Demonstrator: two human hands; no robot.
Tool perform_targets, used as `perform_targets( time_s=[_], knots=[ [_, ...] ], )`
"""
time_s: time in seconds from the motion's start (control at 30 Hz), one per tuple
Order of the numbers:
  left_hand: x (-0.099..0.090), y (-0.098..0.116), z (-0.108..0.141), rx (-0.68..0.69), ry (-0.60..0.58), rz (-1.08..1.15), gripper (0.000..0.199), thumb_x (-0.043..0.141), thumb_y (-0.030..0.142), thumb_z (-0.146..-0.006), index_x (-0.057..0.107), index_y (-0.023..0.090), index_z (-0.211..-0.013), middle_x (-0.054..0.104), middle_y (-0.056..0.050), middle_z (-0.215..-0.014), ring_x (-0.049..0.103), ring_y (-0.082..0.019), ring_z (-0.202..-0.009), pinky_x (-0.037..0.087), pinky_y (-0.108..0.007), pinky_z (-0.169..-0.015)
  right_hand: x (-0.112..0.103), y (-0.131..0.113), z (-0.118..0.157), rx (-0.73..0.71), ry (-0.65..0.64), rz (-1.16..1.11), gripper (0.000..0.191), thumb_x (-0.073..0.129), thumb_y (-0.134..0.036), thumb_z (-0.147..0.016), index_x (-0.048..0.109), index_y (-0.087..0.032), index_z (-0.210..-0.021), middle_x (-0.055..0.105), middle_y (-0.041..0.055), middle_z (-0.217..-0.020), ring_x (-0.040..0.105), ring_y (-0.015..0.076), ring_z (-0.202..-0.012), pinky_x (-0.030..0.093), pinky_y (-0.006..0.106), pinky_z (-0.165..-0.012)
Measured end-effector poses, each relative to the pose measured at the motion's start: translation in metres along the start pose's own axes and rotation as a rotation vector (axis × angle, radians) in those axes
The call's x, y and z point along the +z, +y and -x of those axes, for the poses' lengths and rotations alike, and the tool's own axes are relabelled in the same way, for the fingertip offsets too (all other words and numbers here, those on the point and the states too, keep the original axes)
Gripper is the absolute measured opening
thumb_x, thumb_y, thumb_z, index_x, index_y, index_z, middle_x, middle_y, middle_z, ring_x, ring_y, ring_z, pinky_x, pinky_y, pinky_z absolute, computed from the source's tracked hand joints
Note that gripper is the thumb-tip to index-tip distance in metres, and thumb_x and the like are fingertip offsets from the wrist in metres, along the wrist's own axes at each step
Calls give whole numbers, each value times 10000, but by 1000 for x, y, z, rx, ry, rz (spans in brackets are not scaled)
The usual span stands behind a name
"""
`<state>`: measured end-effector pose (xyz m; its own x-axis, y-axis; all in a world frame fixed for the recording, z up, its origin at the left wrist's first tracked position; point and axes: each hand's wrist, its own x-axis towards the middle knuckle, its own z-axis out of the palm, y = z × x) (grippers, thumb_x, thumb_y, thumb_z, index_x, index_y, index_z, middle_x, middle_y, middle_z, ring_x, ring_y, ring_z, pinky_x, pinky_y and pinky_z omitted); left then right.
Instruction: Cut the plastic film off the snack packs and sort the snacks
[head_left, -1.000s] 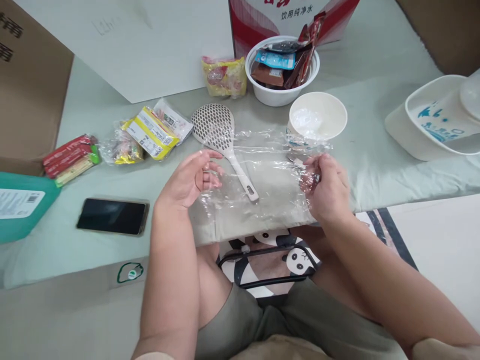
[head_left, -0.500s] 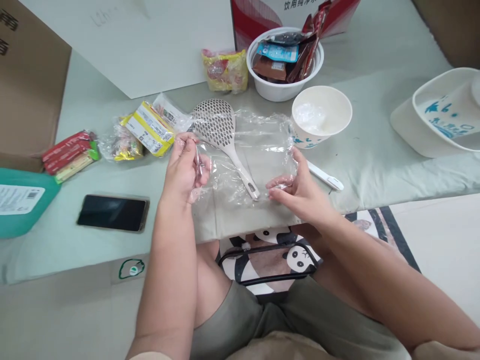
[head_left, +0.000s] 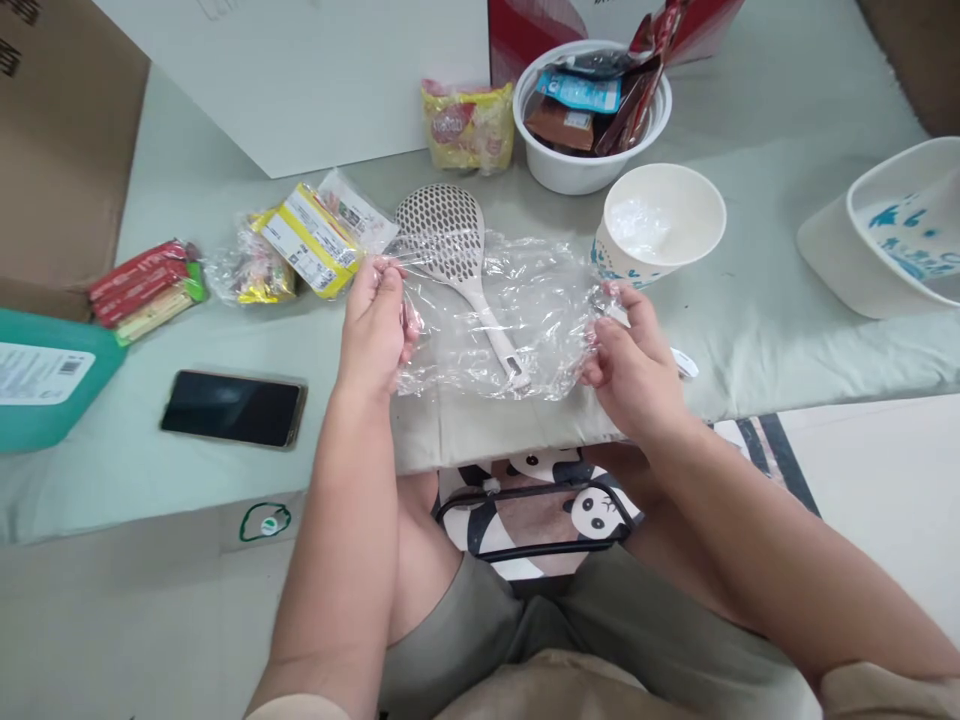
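Note:
A clear plastic bag (head_left: pixel 540 290) is stretched between my two hands, over the handle of a beige slotted skimmer (head_left: pixel 442 230) on the table. My left hand (head_left: pixel 375 325) is closed on the bag's left edge. At the right edge, my right hand (head_left: pixel 630 355) grips the film with its fingers pinched. Just beyond my right hand stands a white paper bowl (head_left: pixel 664 215) with crumpled clear plastic inside. The white end of a thin tool (head_left: pixel 684 363) shows beside that hand, the rest of it hidden.
Snack packs (head_left: pixel 469 125) and a white bowl of packets (head_left: pixel 592 165) sit at the back by boxes. A phone (head_left: pixel 234 408), red packs (head_left: pixel 142 290) and a green container (head_left: pixel 52 385) are on the left. At the right edge stands a white tub (head_left: pixel 832 250).
My right hand has moved right and closed its fingers on the bag's edge, and the film is spread wider. The whole view has shifted slightly.

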<state>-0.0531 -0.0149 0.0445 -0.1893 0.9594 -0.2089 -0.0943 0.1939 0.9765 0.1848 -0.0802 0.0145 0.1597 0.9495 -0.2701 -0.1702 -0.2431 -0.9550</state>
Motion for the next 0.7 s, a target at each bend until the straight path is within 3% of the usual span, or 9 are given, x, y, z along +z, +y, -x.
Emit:
perform_targets(
  time_s=[0.1, 0.2, 0.33, 0.53, 0.7],
  knots=[
    [0, 2, 1, -40, -28, 60, 305, 690, 500, -935, 504, 259, -922, 379, 110, -484, 240, -30, -318, 53, -238, -383, 0, 1, 2, 48, -147, 15, 789, 764, -382, -805, 332, -355, -1465, 673, -10, -989, 604, 111, -564, 563, 310, -574],
    [1, 7, 2, -58, 1, 95, 222, 537, 434, -1033, 458, 260, -920, 361, 112, -470, 190, -36, -308, 19, -259, -401, 2, 0, 5, 74, -278, 80, 1086, 835, -368, -751, 156, -326, -1598, 735, 43, -1052, 660, 147, -596, 587, 340, -582],
    [2, 15, 5, -113, 27, 71, 174, 404, 333, -1102, 415, 252, -947, 388, 122, -474, 217, -34, -343, 47, -248, -451, 4, -4, 7, 82, -262, 147, 892, 756, -373, -835, 279, -260, -1581, 727, -10, -822, 691, 163, -623, 596, 331, -604],
    [-1, 20, 4, -139, 150, 18, 160, 374, 317, -1105, 402, 262, -957, 408, 118, -487, 242, -56, -373, 72, -281, -495, 4, -8, 7, 57, -158, 178, 671, 688, -310, -871, 420, -262, -1484, 723, -9, -819, 691, 161, -630, 602, 352, -643],
    [-3, 24, 5, -136, 281, 13, 158, 309, 277, -1093, 361, 260, -944, 408, 138, -469, 272, -57, -382, 112, -275, -500, 6, -8, 12, -110, 0, 153, 473, 652, -258, -882, 492, -299, -1326, 710, -39, -795, 677, 147, -635, 597, 350, -703]
  ],
)
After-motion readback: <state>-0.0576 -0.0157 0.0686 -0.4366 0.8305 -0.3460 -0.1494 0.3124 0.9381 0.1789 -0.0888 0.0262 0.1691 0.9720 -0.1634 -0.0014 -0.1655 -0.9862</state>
